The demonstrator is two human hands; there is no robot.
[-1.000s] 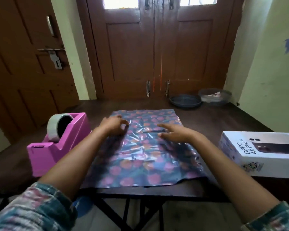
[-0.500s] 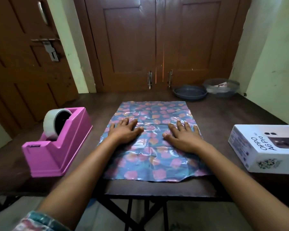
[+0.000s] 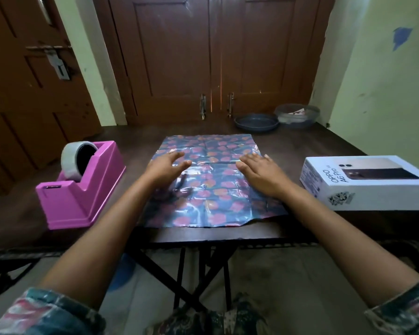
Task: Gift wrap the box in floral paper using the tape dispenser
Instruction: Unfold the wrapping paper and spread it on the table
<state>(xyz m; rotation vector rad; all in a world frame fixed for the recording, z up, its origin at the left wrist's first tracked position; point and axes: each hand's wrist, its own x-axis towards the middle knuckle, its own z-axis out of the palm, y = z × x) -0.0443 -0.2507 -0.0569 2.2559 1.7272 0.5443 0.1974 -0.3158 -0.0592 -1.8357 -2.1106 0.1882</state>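
Observation:
The floral paper (image 3: 211, 187), shiny blue with pink flowers, lies spread flat in the middle of the dark table (image 3: 300, 143). My left hand (image 3: 166, 165) is over its left part with fingers straight and slightly lifted. My right hand (image 3: 260, 171) lies flat on its right part, fingers spread. The box (image 3: 365, 183), a white phone carton, sits on the table to the right of the paper, untouched. The pink tape dispenser (image 3: 82, 187) with a roll of tape stands to the left of the paper.
Two dark bowls (image 3: 257, 122) sit at the table's far edge, right of centre, before brown double doors. A green wall runs close along the right side. The table's front edge is just below the paper, with folding legs beneath.
Both hands went from hovering with curled fingers to pressing flat on the paper; now they have slid outward and the left fingers have lifted a little. The camera view has tilted down.

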